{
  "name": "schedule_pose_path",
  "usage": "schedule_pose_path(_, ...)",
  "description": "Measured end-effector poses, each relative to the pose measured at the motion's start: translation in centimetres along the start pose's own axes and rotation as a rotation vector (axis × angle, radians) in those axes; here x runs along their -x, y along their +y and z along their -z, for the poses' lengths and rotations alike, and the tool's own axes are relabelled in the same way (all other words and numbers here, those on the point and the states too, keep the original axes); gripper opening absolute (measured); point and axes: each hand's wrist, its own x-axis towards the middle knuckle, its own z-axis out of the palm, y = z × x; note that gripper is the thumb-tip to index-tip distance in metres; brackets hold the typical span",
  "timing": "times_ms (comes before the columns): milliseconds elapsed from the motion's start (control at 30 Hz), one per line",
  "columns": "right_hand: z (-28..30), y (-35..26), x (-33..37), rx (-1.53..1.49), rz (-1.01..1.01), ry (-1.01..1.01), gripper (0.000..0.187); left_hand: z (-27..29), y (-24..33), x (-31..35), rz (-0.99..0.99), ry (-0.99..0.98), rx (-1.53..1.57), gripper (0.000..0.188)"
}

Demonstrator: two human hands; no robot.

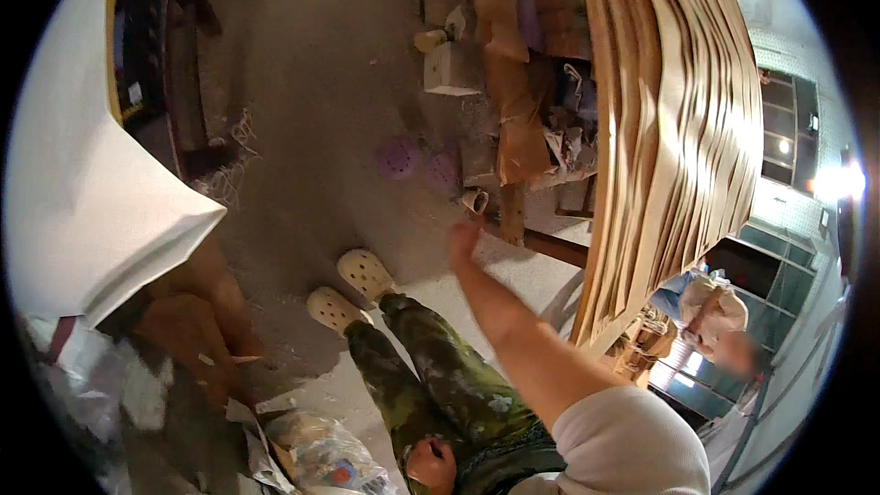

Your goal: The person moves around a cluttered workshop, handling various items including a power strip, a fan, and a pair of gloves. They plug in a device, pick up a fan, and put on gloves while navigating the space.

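Observation:
My left hand [431, 465] hangs beside my camouflage trousers [458, 380] with its fingers curled in. Whatever it may hold is too small and dark to make out. My right arm stretches forward over the floor, and my right hand [466, 243] is blurred, with its fingers not distinguishable. Closest to that hand is the wooden frame [550, 246] under a thick stack of brown sheets [669, 119], whose wavy edges face me. A small cup-like object [475, 201] sits just beyond the hand.
On the left, a pale sheet [82, 183] covers a table with a drooping corner. Plastic bags [330, 454] and brown material [197, 312] lie below it. Purple clogs [399, 158], a white box [451, 69] and scraps sit by the frame. Another person [710, 312] is at the far right.

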Motion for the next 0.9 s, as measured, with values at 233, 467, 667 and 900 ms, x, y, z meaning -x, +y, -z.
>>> schedule_pose_path(233,0.8,-2.7,33.7,1.153,-0.127,-1.045,0.035,3.8,1.7,-0.7,0.349,-0.106,0.118,0.015)
schedule_pose_path(467,2.4,-14.1,38.1,1.065,-0.193,-1.422,0.034,3.4,-2.2,0.0,0.121,-0.212,0.072,0.014)
schedule_pose_path(667,13.4,-26.1,34.8,1.306,-0.235,-0.764,0.032,9.9,-4.4,-1.6,0.385,-0.463,0.356,0.022)
schedule_pose_path(900,32.1,-23.5,39.3,1.025,-0.261,-0.317,0.033,13.9,-17.2,-4.5,0.461,-0.756,0.347,0.025)
